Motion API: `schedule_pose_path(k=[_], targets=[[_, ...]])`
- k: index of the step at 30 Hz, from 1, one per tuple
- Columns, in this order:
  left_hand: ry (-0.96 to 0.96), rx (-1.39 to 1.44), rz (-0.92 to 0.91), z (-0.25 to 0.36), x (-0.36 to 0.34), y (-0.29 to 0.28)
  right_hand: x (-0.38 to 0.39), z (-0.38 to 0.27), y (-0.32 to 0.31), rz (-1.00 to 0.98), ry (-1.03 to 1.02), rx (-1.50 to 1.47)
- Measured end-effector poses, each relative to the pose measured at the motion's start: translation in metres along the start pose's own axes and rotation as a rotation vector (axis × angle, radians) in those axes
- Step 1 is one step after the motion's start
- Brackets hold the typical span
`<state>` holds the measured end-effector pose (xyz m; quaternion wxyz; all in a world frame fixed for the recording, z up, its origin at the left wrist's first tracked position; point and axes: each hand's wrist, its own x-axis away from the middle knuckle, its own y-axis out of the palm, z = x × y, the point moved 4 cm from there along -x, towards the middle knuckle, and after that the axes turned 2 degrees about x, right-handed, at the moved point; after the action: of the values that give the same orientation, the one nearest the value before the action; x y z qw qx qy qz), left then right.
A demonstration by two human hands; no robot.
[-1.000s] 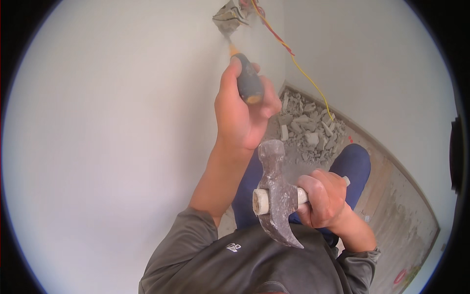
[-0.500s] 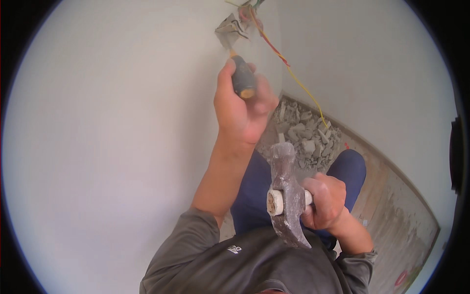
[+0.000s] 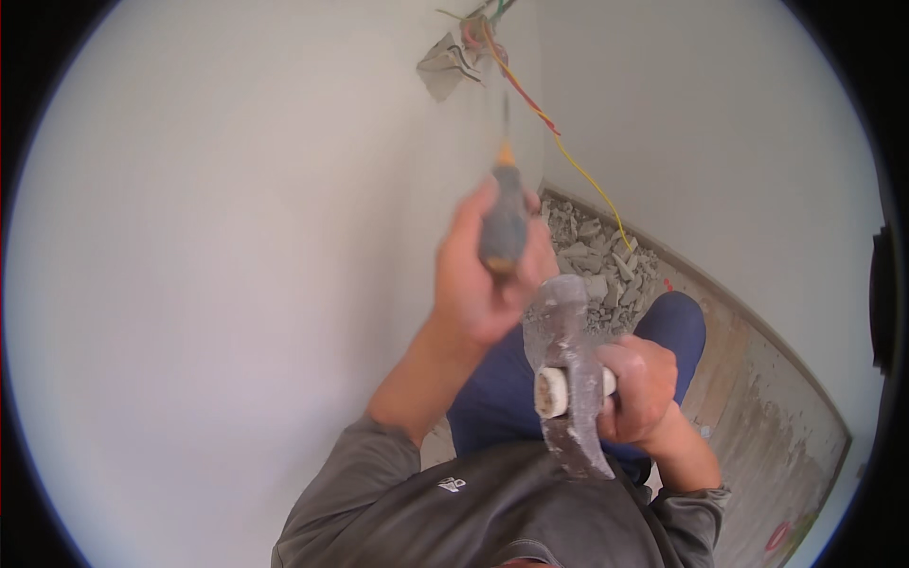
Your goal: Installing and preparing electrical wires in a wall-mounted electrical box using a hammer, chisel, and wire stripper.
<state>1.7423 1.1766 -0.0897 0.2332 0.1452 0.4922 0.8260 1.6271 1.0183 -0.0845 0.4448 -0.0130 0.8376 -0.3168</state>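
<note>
Left hand: 1 (image 3: 472,287), fingers wrapping around the dark handle of 1 narrow-bladed tool (image 3: 504,222), both blurring.
Tool spot: being held in front of the wall (image 3: 237,284), orange collar showing, blade pointing up, tip sitting below and right of 1 broken patch (image 3: 445,70), appearing apart.
Right hand: 1 (image 3: 642,383), fingers closing around the handle of 1 claw hammer (image 3: 575,364).
Hammer spot: hanging in front of 2 blue trouser legs (image 3: 670,331), claw pointing down.
Loose wires: 1 red (image 3: 541,115), 1 yellow (image 3: 589,177), yellow one reaching down over the rubble.
Rubble: 1 grey pile (image 3: 589,256) lying in the corner, too many chunks for counting.
</note>
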Motion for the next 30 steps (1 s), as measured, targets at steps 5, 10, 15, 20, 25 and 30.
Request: schedule_pose_path(k=[5,10,15,20,25,30], targets=[[-0.087,-0.194,0.184,-0.045,0.015,-0.043,0.021,0.028,-0.051,0.049,0.011,0.404],[-0.136,-0.533,0.155,-0.042,0.013,-0.077,0.054,0.098,-0.118,0.128,0.672,0.43],[-0.161,-0.78,0.205,-0.081,-0.005,-0.117,0.178,0.229,-0.136,-0.22,1.281,0.395],[-0.243,-0.919,0.169,-0.108,-0.031,-0.133,0.358,0.371,-0.093,-0.71,1.18,0.677],[-0.464,-1.179,0.217,-0.11,-0.026,-0.14,0.436,0.427,-0.042,-0.906,1.243,0.616],[-0.401,-1.258,0.043,-0.138,-0.044,-0.124,0.52,0.433,-0.069,-1.088,1.178,0.571]])
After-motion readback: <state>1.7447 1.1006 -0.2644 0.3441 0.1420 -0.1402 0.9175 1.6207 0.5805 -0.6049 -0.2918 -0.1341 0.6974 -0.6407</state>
